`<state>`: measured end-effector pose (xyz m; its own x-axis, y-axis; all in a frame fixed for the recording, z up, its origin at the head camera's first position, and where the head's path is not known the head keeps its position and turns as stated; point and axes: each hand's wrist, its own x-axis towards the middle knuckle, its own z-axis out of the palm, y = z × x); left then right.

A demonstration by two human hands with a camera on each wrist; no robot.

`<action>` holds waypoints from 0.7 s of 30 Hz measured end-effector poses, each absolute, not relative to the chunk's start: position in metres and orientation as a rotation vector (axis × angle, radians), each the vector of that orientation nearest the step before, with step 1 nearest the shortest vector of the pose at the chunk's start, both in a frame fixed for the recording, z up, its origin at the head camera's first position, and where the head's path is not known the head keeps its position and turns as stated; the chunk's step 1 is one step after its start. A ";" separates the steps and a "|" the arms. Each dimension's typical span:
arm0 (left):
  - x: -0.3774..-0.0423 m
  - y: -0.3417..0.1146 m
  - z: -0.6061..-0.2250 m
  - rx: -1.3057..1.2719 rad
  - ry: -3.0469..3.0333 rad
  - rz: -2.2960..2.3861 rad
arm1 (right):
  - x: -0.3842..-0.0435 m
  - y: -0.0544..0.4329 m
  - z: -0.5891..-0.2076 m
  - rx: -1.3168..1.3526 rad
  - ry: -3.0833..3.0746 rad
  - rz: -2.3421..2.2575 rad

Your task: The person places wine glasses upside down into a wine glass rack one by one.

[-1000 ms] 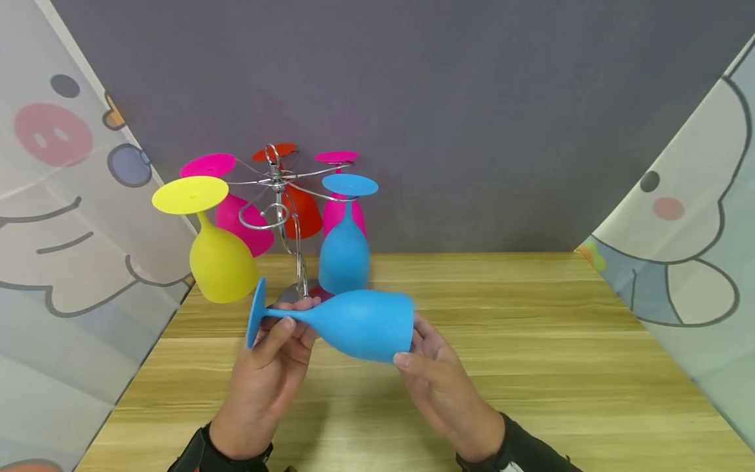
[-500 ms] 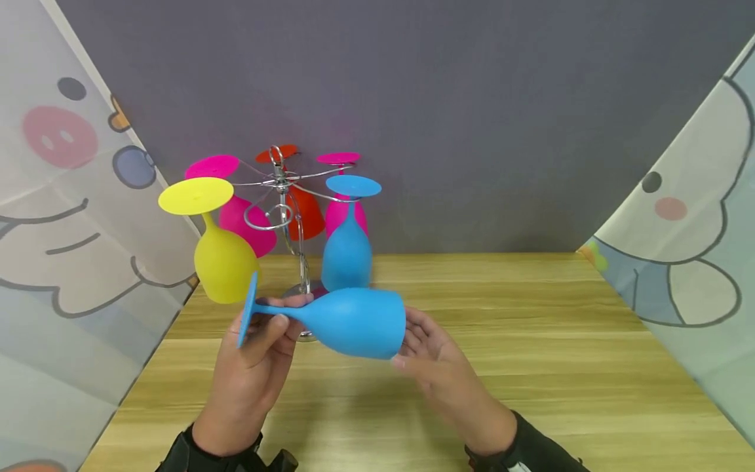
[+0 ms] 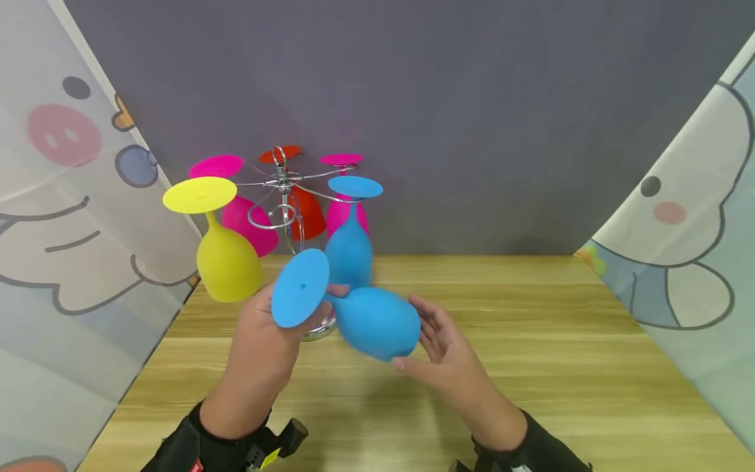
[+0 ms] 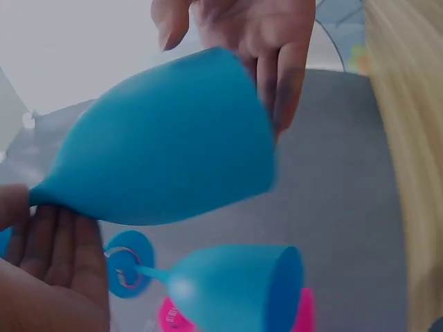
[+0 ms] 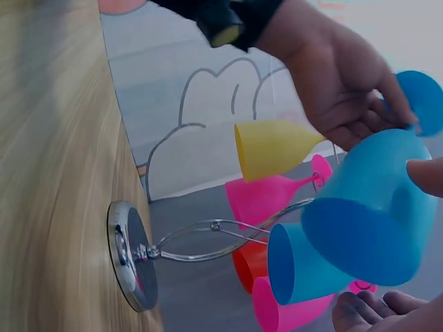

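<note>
My left hand (image 3: 259,351) pinches the thin stem of a blue wine glass (image 3: 377,324), held on its side above the table. Its round foot faces up toward the head camera and its bowl points right. Around the rim end, my right hand (image 3: 451,367) has its fingers extended and thumb apart; whether it touches the bowl cannot be told. In the right wrist view the bowl's mouth (image 5: 360,238) looks hollow. Behind the hands stands a chrome glass rack (image 3: 283,182), with a second blue wine glass (image 3: 349,252) hanging upside down at its right.
Also hanging from the rack are a yellow glass (image 3: 229,265), two pink ones, one at left (image 3: 250,223), and a red glass (image 3: 308,216). A front looped arm (image 3: 271,226) bears no glass. The rack's round base (image 5: 131,256) rests on the wooden table (image 3: 531,367).
The left hand has turned the held wine glass, so its foot now faces the head camera and its bowl tips away. The right hand has loosened from the rim and shifted slightly right.
</note>
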<state>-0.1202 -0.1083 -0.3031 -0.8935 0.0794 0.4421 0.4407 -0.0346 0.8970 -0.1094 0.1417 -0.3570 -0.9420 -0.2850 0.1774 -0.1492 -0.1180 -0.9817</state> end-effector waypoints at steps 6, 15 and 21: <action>-0.121 -0.096 -0.286 -0.609 -2.241 -1.613 | -0.112 0.143 -0.361 -0.629 2.105 -2.209; -0.120 -0.074 -0.274 -0.756 -2.403 -1.474 | -0.116 0.145 -0.364 -0.736 2.293 -2.098; -0.120 -0.069 -0.271 -0.769 -2.418 -1.459 | -0.118 0.146 -0.367 -0.926 2.455 -1.960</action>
